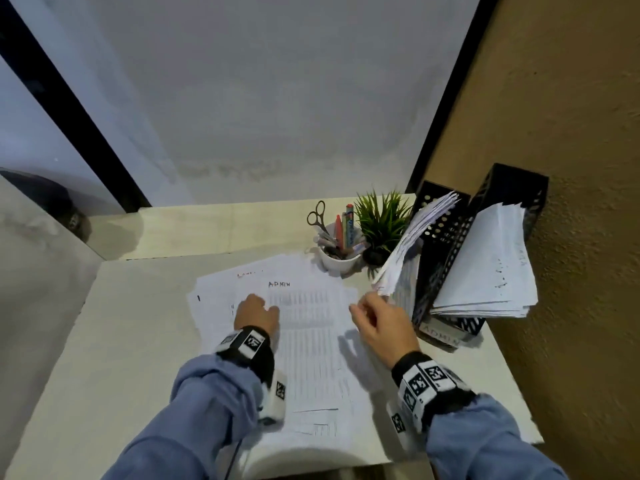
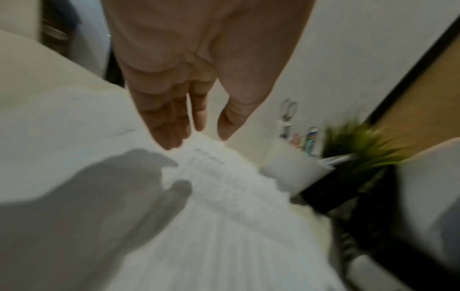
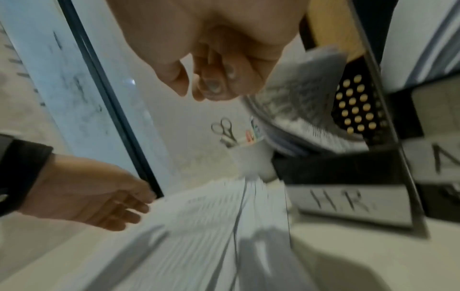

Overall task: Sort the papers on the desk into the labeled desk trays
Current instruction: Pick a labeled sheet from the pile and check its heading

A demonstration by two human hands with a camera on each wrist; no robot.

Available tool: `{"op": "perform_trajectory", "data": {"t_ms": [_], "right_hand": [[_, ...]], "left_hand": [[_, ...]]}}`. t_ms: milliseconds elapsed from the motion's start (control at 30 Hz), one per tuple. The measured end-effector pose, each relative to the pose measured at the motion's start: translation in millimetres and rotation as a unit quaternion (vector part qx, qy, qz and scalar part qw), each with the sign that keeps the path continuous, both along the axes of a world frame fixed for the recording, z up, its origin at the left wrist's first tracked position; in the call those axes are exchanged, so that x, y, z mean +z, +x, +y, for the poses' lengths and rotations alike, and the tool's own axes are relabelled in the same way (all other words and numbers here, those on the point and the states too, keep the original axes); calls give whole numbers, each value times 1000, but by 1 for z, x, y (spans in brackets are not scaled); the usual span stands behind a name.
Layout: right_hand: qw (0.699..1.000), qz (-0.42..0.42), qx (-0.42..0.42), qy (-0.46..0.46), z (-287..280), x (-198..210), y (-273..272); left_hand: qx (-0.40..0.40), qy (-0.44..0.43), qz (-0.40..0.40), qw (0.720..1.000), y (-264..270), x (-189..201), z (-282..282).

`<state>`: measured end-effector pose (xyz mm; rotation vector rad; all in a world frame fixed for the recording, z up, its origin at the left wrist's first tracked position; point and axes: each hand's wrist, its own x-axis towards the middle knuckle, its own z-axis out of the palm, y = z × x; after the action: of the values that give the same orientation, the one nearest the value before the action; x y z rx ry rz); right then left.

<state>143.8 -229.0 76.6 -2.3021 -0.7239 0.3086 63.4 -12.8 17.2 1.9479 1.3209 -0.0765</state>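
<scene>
The loose papers (image 1: 304,327) lie on the worktop (image 1: 114,327). Two black trays (image 1: 446,237) hold paper stacks. A white cup (image 1: 341,261) holds scissors (image 1: 317,214) and pens. The left hand (image 1: 256,315) rests flat on the papers with its fingers extended. The right hand (image 1: 382,325) hovers, fingers loosely curled, grasping nothing.

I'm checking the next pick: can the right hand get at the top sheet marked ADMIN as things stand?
Probably yes. The right hand hovers empty by the ADMIN sheet's right edge, nothing between; the left hand only rests on the sheet's left part.
</scene>
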Motion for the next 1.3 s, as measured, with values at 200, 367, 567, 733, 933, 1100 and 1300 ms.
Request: {"op": "perform_trajectory", "data": {"t_ms": [200,367,567,733,933,1100,1300], "right_hand": [[977,162,-37,-137,22,-64,-27],[965,188,-101,-151,39,-85,-42],[954,218,-146,-143,48,-89,-46],[955,224,-191,-49,44,-85,-43],[918,298,-241,102,55,-85,-36],[918,266,-260,137,56,-74,-23],[846,331,-344,239,39,-76,-17]], "left_hand": [[111,-9,117,987,-69,-32,2],[121,-39,54,990,-81,-44,3],[98,-90,-32,991,-90,-54,2],[61,-79,-135,986,-100,-58,9],[106,-204,-254,940,-106,-52,15],[143,-141,-265,943,-105,-43,24],[120,-100,-248,956,-115,-36,48]]}}
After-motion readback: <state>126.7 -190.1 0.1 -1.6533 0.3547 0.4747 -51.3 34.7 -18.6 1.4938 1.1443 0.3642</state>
